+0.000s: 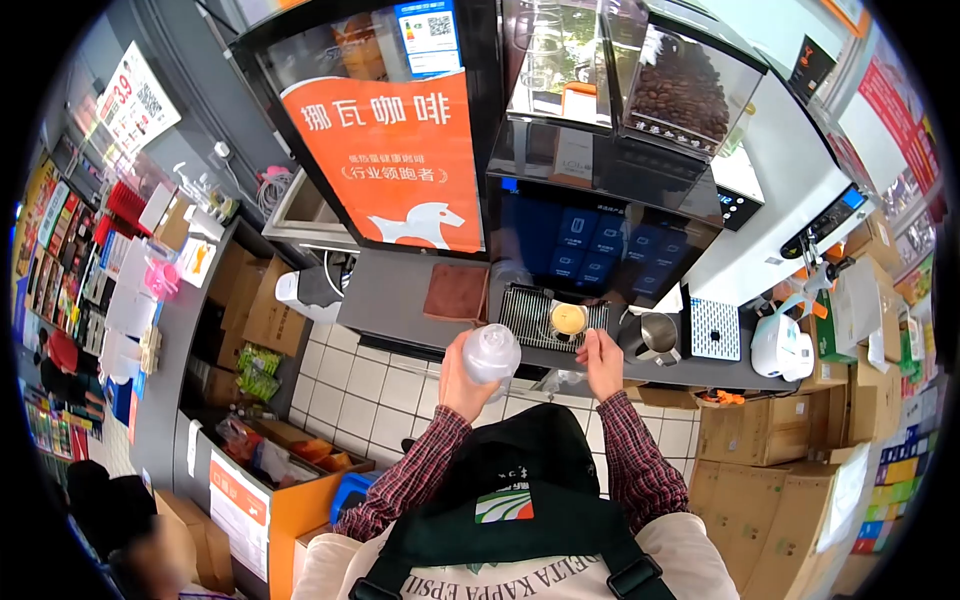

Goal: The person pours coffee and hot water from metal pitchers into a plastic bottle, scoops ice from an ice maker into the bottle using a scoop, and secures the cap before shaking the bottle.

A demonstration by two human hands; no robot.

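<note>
My left hand (464, 376) is wrapped round a translucent whitish plastic cup (492, 352), held in front of the counter edge; its contents are unclear. My right hand (601, 364) is closed, fingertips pinched at the near right side of a small cup of coffee (569, 319) with tan foam on top. The handle, if there is one, is hidden by the fingers. That small cup is on the ridged drip tray (522, 318) below the coffee machine's dark touchscreen (590, 245).
Right of the tray stand a steel milk jug (657, 332) and a perforated metal tray (715, 330). A folded brown cloth (456, 292) lies on the counter at left. Cardboard boxes (765, 435) are stacked at right. Another person (112, 510) is at lower left.
</note>
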